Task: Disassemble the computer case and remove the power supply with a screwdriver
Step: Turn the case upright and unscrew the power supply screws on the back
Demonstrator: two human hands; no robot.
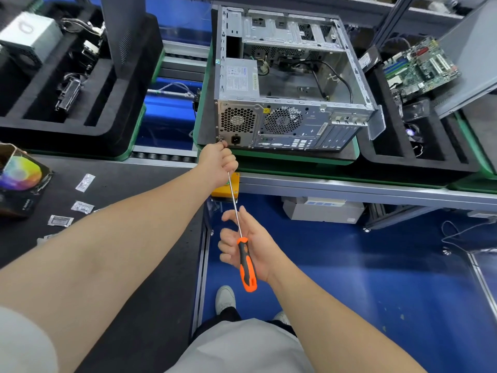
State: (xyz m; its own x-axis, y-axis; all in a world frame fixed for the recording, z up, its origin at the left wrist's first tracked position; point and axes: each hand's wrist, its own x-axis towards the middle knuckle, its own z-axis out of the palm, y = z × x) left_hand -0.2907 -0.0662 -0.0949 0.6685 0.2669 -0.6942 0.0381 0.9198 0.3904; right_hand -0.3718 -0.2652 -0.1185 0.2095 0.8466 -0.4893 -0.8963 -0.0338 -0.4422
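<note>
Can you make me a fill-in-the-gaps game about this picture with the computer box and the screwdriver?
1. The screwdriver has a black and ____ handle.
2. The handle lies in the right hand, and the left hand grips the thin metal ____.
3. The power supply sits ____ the computer case.
4. The floor under the person is ____.

Missing words: orange; shaft; inside; blue.

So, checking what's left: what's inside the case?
A power supply at the near left, black cables beside it, a drive cage at the far end. Beneath the supply is hidden.
</note>
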